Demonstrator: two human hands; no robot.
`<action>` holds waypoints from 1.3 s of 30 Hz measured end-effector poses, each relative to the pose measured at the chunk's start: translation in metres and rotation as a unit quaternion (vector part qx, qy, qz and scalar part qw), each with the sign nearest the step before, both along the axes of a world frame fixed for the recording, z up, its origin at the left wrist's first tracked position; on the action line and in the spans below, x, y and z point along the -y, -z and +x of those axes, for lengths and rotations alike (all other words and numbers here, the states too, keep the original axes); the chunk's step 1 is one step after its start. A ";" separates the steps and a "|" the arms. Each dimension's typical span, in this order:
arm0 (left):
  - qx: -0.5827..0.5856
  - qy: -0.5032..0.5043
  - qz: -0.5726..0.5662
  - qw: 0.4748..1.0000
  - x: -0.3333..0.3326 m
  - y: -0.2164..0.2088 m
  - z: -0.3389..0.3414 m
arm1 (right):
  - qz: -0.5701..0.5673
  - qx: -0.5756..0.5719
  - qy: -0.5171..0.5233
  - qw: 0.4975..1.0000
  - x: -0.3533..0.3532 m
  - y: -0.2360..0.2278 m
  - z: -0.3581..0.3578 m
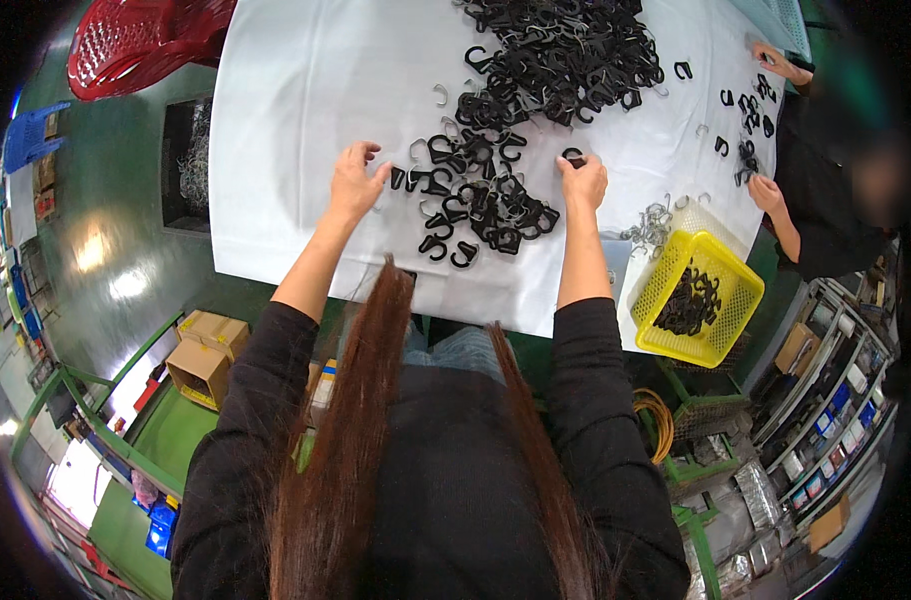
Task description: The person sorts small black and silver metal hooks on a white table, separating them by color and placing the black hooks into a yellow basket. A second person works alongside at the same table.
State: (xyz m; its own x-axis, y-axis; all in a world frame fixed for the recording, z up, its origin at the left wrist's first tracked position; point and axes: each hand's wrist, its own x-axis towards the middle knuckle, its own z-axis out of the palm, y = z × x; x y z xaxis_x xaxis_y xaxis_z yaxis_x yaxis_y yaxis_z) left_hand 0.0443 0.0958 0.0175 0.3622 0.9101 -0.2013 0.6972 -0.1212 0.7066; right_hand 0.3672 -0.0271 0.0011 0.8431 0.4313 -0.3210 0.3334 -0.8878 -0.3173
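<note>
One black hook (573, 154) is pinched in my right fingers (592, 164); another black piece (397, 179) lies just beside my wide-spread left fingers (359, 153).

There is one white-covered rectangular worktop (305, 120), one yellow perforated plastic basket (727, 300), one glossy red plastic chair (140, 50) and one coil of orange hose (660, 425). Four bare hands show: the person's left hand (355, 185) and right hand (582, 182), plus a co-worker's two hands (768, 195). Small black plastic hooks (575, 70) and thin silver metal hooks (655, 226) overlap too much to count.
</note>
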 end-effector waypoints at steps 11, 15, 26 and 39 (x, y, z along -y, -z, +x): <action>-0.010 0.081 0.109 0.991 -0.021 0.004 0.135 | 0.068 0.037 0.034 0.996 0.004 0.001 -0.010; 0.113 0.127 -0.073 0.983 -0.038 0.009 0.132 | 0.130 0.007 -0.021 0.991 0.009 -0.003 -0.006; 0.023 0.117 -0.070 0.990 -0.067 -0.002 0.054 | 0.068 -0.415 0.164 0.893 0.025 -0.040 -0.051; 0.239 0.035 -0.381 0.893 -0.079 0.004 0.046 | 0.091 -0.293 0.022 0.952 0.016 -0.042 -0.077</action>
